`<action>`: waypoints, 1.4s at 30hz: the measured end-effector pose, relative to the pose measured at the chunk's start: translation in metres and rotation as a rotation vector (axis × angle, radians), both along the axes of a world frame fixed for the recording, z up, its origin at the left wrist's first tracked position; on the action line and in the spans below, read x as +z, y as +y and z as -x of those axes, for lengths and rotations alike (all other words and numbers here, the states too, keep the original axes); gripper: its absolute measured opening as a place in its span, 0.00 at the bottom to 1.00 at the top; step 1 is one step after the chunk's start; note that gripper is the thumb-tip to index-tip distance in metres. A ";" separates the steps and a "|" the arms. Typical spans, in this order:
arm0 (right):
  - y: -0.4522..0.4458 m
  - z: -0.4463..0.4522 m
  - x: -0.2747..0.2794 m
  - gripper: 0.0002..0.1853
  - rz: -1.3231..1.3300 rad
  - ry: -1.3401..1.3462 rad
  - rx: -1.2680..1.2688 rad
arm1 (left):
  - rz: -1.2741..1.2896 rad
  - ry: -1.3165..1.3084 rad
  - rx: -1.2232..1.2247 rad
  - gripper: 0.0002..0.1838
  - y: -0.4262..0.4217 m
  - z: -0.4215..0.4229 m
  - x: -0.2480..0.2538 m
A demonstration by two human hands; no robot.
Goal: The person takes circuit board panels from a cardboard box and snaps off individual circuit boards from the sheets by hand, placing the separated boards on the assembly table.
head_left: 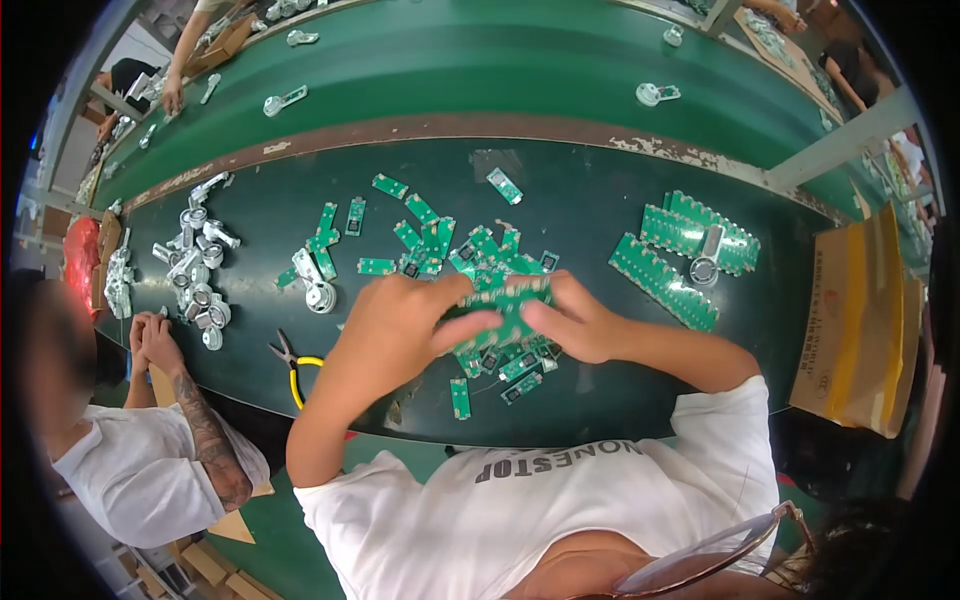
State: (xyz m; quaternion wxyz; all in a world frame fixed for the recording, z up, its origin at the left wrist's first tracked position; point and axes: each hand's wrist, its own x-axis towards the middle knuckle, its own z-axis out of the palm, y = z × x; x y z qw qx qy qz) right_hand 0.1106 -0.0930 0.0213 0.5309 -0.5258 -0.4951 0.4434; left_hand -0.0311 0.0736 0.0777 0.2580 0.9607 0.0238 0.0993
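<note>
Between my two hands is a green circuit board panel point(512, 312), held above a loose pile of small green boards point(430, 240). My left hand point(400, 322) grips the panel's left part, its thumb across the face. On the panel's right part, my right hand point(578, 318) is closed with its thumb pressed on the face. Part of the pile is hidden beneath the hands and panel. Some small boards show below the panel, close to the table's front edge.
Yellow-handled pliers point(297, 370) lie left of my left arm. White metallic parts point(195, 265) are heaped at the left, beside a seated person point(160, 450). Board panels point(665, 280) lie right, near a cardboard box point(858, 320). A green conveyor belt point(450, 85) runs behind the table.
</note>
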 end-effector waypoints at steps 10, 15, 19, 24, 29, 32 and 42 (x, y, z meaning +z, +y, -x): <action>-0.006 -0.014 -0.007 0.10 -0.076 -0.729 0.231 | 0.028 0.233 -0.201 0.12 0.000 -0.002 -0.015; 0.000 -0.012 -0.007 0.11 -0.053 -0.305 0.379 | 0.294 0.197 -0.469 0.12 0.012 0.004 -0.039; 0.003 -0.012 -0.010 0.11 -0.014 -0.159 0.394 | 0.413 0.331 -0.534 0.12 0.015 0.000 -0.043; 0.002 -0.010 -0.020 0.11 0.008 -0.109 0.421 | 0.458 0.402 -0.556 0.11 0.015 0.000 -0.051; 0.003 -0.012 -0.011 0.11 0.047 -0.017 0.478 | 0.602 0.302 -0.625 0.11 0.016 0.000 -0.047; 0.007 -0.017 -0.002 0.14 -0.218 -0.645 0.155 | 0.409 0.198 -0.380 0.08 0.014 0.002 -0.041; 0.010 -0.016 -0.025 0.10 -0.118 -0.642 0.150 | 0.192 0.250 -0.271 0.11 0.008 0.001 -0.044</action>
